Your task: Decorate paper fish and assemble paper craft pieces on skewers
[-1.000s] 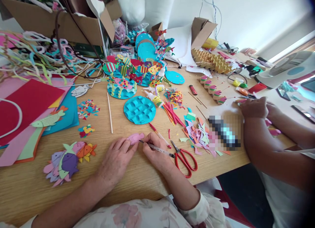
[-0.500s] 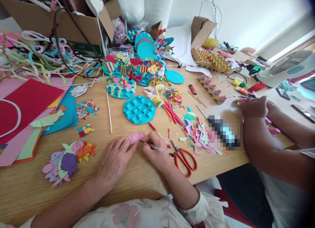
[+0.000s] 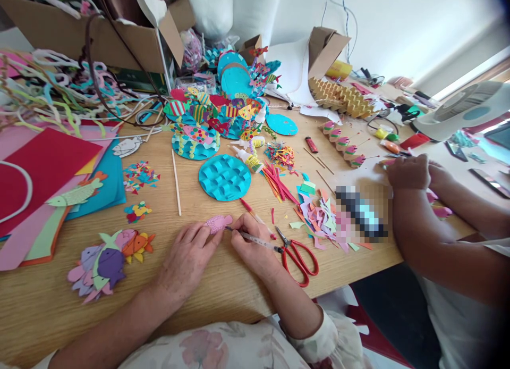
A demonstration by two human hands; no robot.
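Observation:
A small pink paper fish (image 3: 218, 224) with drawn scale marks lies under the fingertips of my left hand (image 3: 190, 254), which pins it to the table. My right hand (image 3: 253, 246) grips a black pen (image 3: 258, 242), its tip close to the fish's tail. Just beyond that hand lies a red pen (image 3: 257, 217). Red-handled scissors (image 3: 297, 256) rest right of my right wrist, blades partly apart. A pile of cut paper fish (image 3: 104, 265) sits left of my left hand. Farther back is a round blue woven-paper disc (image 3: 225, 177).
Paper scraps (image 3: 321, 215) lie near a pixelated dark object. At the right, another person's hands (image 3: 410, 172) work over the table. Glue bottles (image 3: 249, 159), coloured sheets (image 3: 48, 172), a wooden stick (image 3: 176, 183) and decorated paper fish (image 3: 215, 111) lie around; a cardboard box (image 3: 131, 44) stands behind.

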